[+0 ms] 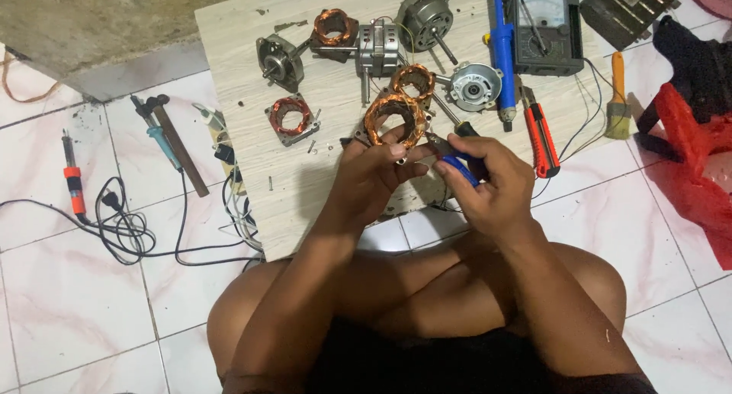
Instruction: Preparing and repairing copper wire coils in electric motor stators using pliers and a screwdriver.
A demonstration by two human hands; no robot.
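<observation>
Head view: we look down on a low wooden tabletop (252, 173) set on a tiled floor, with our crossed legs below it.
Landmark: the copper-wound stator (394, 121), raised just above the tabletop's near edge; we give every place from it.
Left hand (374, 173): just below the stator, fingers curled up around its lower rim and gripping it so the bore faces us.
Right hand (488, 182): below and right of the stator, closed around blue-handled pliers (456, 164) whose tip reaches the stator's lower right edge; we cannot tell whether the tip touches the winding.
Where the stator lies: between both hands, carried by the left alone, met by the tool from the right.
Risk: we judge the pliers' tip could nick the thin copper wire if it slips, since only one hand steadies the stator.
Second risk: the stator could drop onto the motor parts beneath if the left fingers loosen.
Behind the stator: a second stator (412, 80) and a round motor housing (474, 86).
Right of the stator: a red utility knife (542, 138) and an analogue meter (546, 32).
Left of the stator: a smaller wound core (290, 116), and well apart on the floor an orange soldering iron (73, 186).
</observation>
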